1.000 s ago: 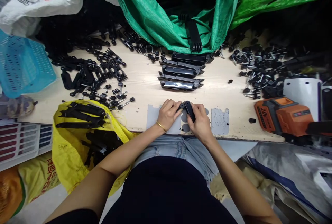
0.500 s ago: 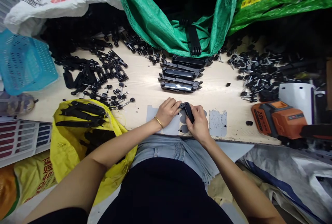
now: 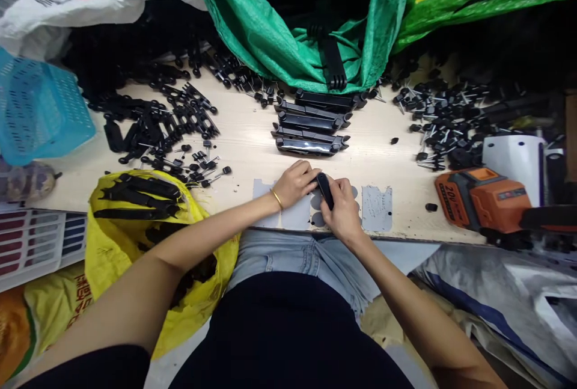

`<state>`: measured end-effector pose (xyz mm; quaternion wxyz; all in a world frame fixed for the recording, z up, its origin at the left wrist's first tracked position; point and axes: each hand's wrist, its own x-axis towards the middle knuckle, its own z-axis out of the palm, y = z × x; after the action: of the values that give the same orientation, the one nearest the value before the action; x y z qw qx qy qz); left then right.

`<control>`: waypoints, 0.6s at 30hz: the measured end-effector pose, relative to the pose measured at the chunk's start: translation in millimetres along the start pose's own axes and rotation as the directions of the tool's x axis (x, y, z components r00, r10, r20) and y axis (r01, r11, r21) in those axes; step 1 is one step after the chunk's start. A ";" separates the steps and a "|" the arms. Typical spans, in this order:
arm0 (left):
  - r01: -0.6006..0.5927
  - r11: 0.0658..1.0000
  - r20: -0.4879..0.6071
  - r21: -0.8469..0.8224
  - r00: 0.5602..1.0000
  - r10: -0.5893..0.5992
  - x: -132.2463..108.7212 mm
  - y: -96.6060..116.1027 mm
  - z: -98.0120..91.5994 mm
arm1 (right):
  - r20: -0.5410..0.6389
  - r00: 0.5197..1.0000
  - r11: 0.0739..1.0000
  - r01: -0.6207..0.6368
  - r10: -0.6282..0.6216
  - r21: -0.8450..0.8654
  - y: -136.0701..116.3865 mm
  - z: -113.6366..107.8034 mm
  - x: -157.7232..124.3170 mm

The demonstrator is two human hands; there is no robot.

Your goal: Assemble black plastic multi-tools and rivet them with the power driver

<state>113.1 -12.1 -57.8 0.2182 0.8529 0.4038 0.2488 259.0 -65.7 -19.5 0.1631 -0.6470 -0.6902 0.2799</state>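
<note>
My right hand [image 3: 343, 211] is closed around a long black plastic part with a rounded end [image 3: 325, 190], held tilted just above the front of the workbench [image 3: 246, 160]. The fingers of my left hand [image 3: 295, 186] are pinched together against the upper end of that part. Whatever lies between those left fingertips is hidden. Beneath both hands are grey patches [image 3: 295, 213] on the bench top. Ahead of them, several black folded arm-like assemblies [image 3: 311, 147] lie stacked in a row.
Black clevis-like parts [image 3: 155, 118] and black-headed screws [image 3: 205, 163] are heaped at left, more screws [image 3: 444, 115] at right. An orange cordless power tool [image 3: 496, 199] lies right. A yellow bag [image 3: 108, 257] hangs at left front; a green sack [image 3: 270, 46] opens behind. A blue basket [image 3: 54, 109] stands left.
My left fingers have shifted slightly right onto the black part's upper end, covering the small black piece seen there before. The right hand keeps its hold. The whole view has shifted slightly.
</note>
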 end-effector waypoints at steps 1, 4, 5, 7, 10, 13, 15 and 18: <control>-0.036 0.999 0.021 -0.020 0.999 0.037 0.3 -0.6 -0.3 | -0.001 1.000 1.000 -0.004 0.004 0.002 0.0 0.1 -0.2; 0.088 0.996 -0.116 -0.012 0.989 -0.088 -1.7 3.8 1.7 | -0.004 1.000 1.000 -0.002 0.002 0.025 0.8 0.7 -0.7; 0.126 0.992 -0.158 -0.013 0.979 -0.127 -2.7 6.3 2.8 | -0.007 1.000 0.999 0.005 -0.005 0.038 1.3 0.9 -0.6; 0.127 0.991 -0.163 -0.035 0.978 -0.131 -3.8 9.8 3.9 | -0.017 1.000 0.998 0.017 -0.016 0.060 2.8 1.4 -0.2; 0.083 0.993 -0.100 -0.078 0.991 -0.091 -1.8 8.9 0.8 | -0.027 1.000 0.998 0.017 -0.015 0.067 4.2 2.9 0.0; 0.049 0.994 -0.085 -0.100 0.995 -0.058 1.7 6.1 -4.9 | -0.029 1.000 0.998 0.010 -0.008 0.055 1.7 5.3 -3.1; 0.036 0.994 -0.094 -0.105 0.995 -0.046 2.8 6.3 -7.2 | -0.027 1.000 0.998 0.002 0.000 0.055 -0.2 4.5 -6.3; 0.030 0.994 -0.112 -0.107 0.993 -0.042 2.1 8.1 -6.7 | 0.067 0.998 0.990 0.003 -0.012 0.144 6.0 -10.3 -2.9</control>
<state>115.0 -14.1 -47.5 0.2440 0.8173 0.4172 0.3139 270.2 -66.7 -14.6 0.1869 -0.6211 -0.6758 0.3500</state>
